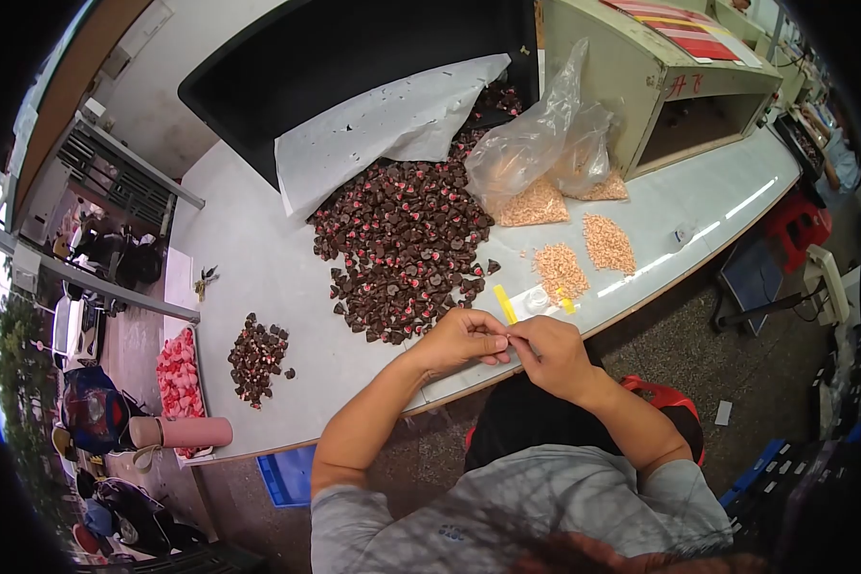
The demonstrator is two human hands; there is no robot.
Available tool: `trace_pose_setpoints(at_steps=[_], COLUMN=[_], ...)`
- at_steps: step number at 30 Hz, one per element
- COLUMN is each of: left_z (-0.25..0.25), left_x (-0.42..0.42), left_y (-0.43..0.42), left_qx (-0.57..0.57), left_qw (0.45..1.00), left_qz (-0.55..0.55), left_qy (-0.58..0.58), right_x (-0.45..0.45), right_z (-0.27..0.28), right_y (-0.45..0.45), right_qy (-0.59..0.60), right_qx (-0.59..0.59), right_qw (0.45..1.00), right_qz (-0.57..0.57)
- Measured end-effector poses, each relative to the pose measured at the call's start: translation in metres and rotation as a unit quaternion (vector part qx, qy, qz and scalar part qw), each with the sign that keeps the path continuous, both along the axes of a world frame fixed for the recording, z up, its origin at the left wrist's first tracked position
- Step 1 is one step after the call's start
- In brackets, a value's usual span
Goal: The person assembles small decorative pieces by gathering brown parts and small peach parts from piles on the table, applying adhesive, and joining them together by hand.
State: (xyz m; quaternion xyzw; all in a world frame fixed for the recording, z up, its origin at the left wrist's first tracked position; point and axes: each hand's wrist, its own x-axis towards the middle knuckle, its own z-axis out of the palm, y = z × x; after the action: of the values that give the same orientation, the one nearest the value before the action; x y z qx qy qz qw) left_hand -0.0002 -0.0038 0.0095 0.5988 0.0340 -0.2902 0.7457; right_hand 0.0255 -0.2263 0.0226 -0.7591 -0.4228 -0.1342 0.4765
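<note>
My left hand (461, 342) and my right hand (553, 354) meet over the table's front edge, fingertips pinched together. Whatever sits between them is too small or hidden to make out. Just beyond my hands lie yellow strips (505, 304) on the table. A small heap of tiny beige pieces (559, 273) is close by, and a second beige heap (607, 243) lies to its right. Left of these spreads a large pile of small dark brown pieces (392, 249) with pink-red spots. A smaller dark pile (257, 359) lies farther left.
Clear plastic bags (526, 153) with beige pieces stand behind the heaps. At the back are a tipped black bin (354, 67), a white sheet (383, 120) and an open-fronted box (679, 105). A pink bottle (196, 432) lies by red-pink pieces (179, 373) at the left edge.
</note>
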Motion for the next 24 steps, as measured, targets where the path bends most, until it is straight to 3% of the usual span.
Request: trace_pose_setpoints(at_steps=[4,7,10,24], left_z=[-0.001,0.0,0.002,0.0], left_x=[-0.001,-0.002,-0.002,-0.002], left_y=[0.0,-0.001,-0.003,-0.002], left_qx=[-0.012,-0.014,0.008,0.012], left_qw=[1.0,0.999,0.999,0.999], left_qz=[0.019,0.022,-0.005,-0.025], left_qy=[-0.01,-0.026,-0.038,-0.026], right_x=[-0.002,0.005,0.01,0.025], right_z=[0.006,0.004,0.013,0.007], right_y=[-0.001,-0.009,-0.013,-0.012], right_qy=[-0.002,0.12,0.133,0.015], right_qx=[0.024,0.031,-0.043,-0.094], right_qw=[0.999,0.992,0.99,0.992], right_qz=[-0.026,-0.021,0.028,0.081])
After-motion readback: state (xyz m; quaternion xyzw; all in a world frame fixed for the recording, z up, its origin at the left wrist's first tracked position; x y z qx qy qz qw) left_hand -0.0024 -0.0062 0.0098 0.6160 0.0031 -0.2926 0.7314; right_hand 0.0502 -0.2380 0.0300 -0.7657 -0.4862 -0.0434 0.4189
